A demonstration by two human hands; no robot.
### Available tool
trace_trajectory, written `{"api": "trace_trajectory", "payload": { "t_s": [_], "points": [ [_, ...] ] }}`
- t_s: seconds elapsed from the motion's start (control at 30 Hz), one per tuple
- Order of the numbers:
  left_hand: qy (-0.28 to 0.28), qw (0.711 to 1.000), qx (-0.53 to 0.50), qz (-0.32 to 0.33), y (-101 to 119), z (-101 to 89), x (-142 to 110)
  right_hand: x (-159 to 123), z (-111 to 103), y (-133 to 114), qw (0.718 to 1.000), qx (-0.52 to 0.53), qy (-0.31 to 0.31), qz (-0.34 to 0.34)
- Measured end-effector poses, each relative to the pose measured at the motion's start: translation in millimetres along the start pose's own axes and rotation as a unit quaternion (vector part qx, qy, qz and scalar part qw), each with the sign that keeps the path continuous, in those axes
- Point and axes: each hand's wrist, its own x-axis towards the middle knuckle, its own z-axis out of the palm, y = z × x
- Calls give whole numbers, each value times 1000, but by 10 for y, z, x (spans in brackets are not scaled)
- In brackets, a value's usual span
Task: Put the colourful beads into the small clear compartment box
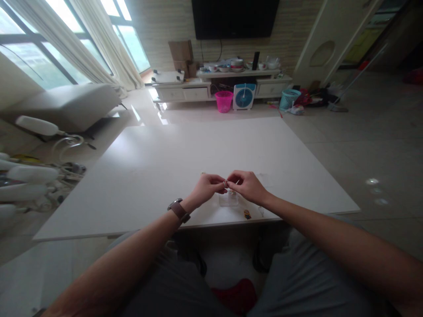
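My left hand (210, 185), a watch on its wrist, pinches a small shiny ring-like piece (225, 184) between thumb and fingertips. Coming from the other side, my right hand (246, 186) also has its thumb and fingers closed on that piece. It is too small to make out exactly. Just under the hands a clear plastic box (228, 201) sits on the white table (185, 149), with something small and brownish inside, partly covered by my right hand. Close to the table's front edge lies a small yellow-and-dark figure (247, 214).
A clear flat lid-like piece (265, 179) lies beyond my right wrist, and a crumpled clear scrap (261, 211) is beside the figure. Something small and pale (202, 173) shows behind my left hand. White chairs (33, 174) stand left of the table.
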Motion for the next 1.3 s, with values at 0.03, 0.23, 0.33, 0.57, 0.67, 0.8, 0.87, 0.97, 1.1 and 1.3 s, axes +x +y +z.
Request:
{"api": "trace_trajectory", "payload": {
  "t_s": [0.03, 0.23, 0.33, 0.57, 0.67, 0.8, 0.87, 0.97, 1.1, 1.3],
  "points": [
    [-1, 1000, -1, 1, 5, 2, -3, 0, 1, 1, 1000, 3, 2, 3],
    [-2, 1000, -13, 8, 28, 18, -16, 11, 24, 45, 998, 43, 23, 26],
    [2, 1000, -20, 4, 16, 17, -10, 19, 33, 70, 998, 45, 29, 29],
    [7, 1000, -25, 0, -17, 1, 9, 22, 30, 69, 998, 48, 26, 30],
    [6, 1000, -20, -3, 1, 4, 5, 21, 30, 81, 998, 54, 20, 33],
    [4, 1000, 0, -1, 31, 10, -4, 21, 39, 114, 997, 67, 13, 42],
    [4, 1000, 2, -3, 34, 13, -6, 20, 44, 123, 996, 71, 10, 44],
    [12, 1000, -8, -5, 21, 14, -3, 15, 46, 112, 996, 71, 8, 43],
    [16, 1000, -18, 1, 2, 9, 3, 6, 46, 75, 998, 52, 7, 31],
    [15, 1000, -12, 5, -9, -1, 10, 0, 53, 48, 999, 37, -2, 10]
  ]
}}
